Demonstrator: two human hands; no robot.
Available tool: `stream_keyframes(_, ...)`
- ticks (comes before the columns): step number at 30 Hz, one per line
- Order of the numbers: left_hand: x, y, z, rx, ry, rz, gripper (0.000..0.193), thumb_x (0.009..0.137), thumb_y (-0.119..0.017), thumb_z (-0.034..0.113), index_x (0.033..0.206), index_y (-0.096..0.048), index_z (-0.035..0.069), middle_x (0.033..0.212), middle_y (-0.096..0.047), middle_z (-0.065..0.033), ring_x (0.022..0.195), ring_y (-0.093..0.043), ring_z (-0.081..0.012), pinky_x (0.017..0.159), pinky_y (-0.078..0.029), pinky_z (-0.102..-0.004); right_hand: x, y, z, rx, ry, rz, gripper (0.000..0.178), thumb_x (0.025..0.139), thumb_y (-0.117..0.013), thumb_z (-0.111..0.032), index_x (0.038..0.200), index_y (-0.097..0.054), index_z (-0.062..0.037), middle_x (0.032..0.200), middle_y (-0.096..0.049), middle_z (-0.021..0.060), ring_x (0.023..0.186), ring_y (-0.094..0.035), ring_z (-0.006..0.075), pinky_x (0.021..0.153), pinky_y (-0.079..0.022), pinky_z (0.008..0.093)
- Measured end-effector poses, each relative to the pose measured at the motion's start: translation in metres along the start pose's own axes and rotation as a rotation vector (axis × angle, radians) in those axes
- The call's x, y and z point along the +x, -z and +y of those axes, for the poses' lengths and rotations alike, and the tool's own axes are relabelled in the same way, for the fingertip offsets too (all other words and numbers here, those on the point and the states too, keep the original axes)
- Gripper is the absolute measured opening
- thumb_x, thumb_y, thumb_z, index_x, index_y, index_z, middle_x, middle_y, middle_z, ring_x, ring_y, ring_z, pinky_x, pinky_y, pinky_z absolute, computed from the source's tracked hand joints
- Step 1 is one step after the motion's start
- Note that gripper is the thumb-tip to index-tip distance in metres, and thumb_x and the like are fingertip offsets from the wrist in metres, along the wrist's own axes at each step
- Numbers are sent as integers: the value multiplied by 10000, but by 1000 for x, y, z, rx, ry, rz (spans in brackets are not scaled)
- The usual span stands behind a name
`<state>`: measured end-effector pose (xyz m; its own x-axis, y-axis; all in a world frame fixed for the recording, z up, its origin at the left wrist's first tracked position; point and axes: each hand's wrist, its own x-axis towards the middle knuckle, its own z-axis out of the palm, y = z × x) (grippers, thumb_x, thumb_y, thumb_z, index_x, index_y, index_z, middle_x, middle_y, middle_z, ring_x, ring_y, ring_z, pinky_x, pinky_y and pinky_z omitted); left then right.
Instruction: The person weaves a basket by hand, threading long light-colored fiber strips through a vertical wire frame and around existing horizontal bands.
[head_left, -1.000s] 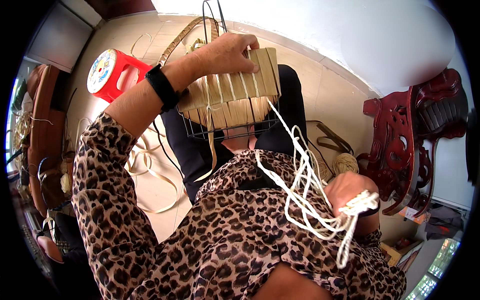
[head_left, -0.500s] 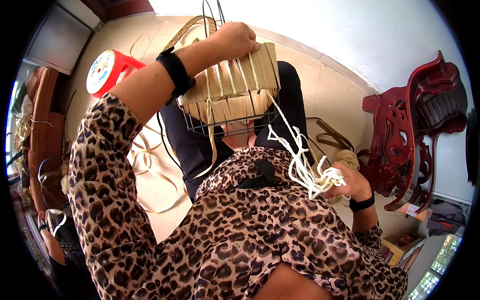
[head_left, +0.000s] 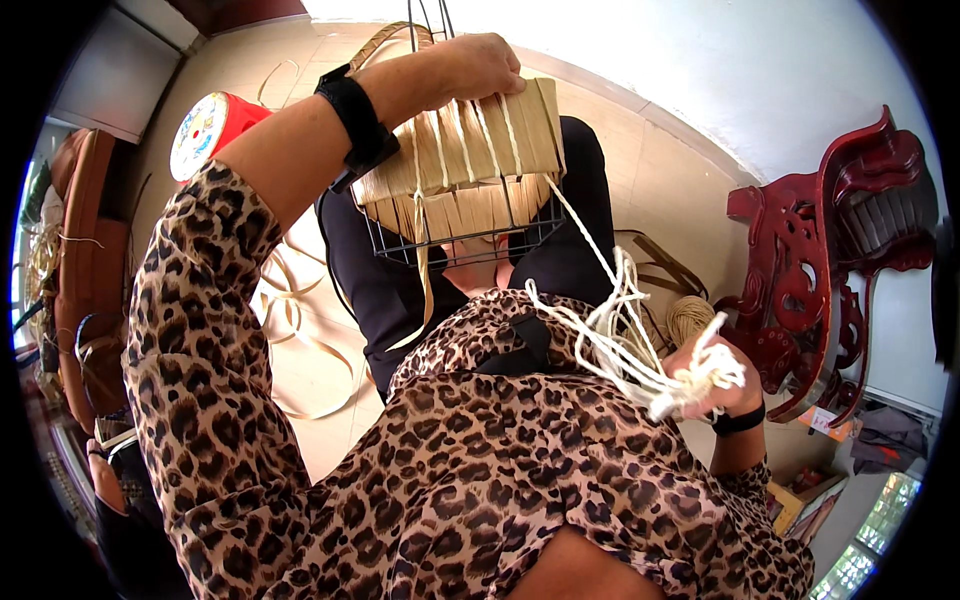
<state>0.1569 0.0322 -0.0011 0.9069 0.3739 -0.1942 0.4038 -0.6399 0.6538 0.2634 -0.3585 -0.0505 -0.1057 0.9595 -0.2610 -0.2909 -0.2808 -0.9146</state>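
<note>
Up near the top of the view, the person's left hand rests over the upper edge of a wire-frame basket that is partly covered in flat tan woven strips. The fingers curl down over the far side of the rim, closed on it, though their tips are hidden behind the weave. The basket sits on the person's lap, above the black trousers. It lies tipped on its side, with its long axis running roughly left to right across the picture and slightly downhill to the right; the bare dark wire grid faces the person's chest, and the woven strips run across that axis, from the gripped edge toward the body.

A white cord leaves the lower right corner of the basket and runs slanting down to the right hand, which is at the person's right side, well apart from the basket. That hand is shut around a loose bundle of cord loops, several strands wrapped over the fingers.

Loose tan strips curl on the tiled floor to the left. A red round container stands beyond them, and a carved dark red chair stands at the right.
</note>
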Motion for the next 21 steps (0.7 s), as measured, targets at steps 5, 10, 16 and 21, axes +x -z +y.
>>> stream_keyframes(5,-3,-7,-6,2,6,43,245,814,-550,197,632,-584,36,539,-500,-16,490,-460,-97,473,-381,-265,63,-25,-80,-334,450,-663,324,774,-641,-316,612,-559,-48,488,-517,28,402,-474,129,405,-362,259)
stream_keyframes(10,7,-8,6,117,-31,8,226,798,-556,225,688,-624,41,598,-575,-72,569,-553,-173,598,-475,-335,43,8,-187,-315,242,-208,207,819,-578,-257,846,-566,-52,739,-559,90,659,-534,199,647,-432,316)
stream_keyframes(16,4,-11,0,126,-58,15,223,789,-559,195,698,-614,-1,599,-566,-97,563,-533,-175,582,-435,-330,161,-6,-249,-1002,581,166,124,815,-559,-147,866,-534,-36,823,-486,39,743,-446,142,652,-375,252)
stream_keyframes(21,-16,-6,13,-23,65,-3,211,826,-519,174,800,-633,-1,597,-544,-62,587,-530,-131,566,-433,-263,262,-9,-234,-1046,709,317,99,744,-646,-59,672,-592,-20,601,-526,-26,566,-476,74,543,-421,233)
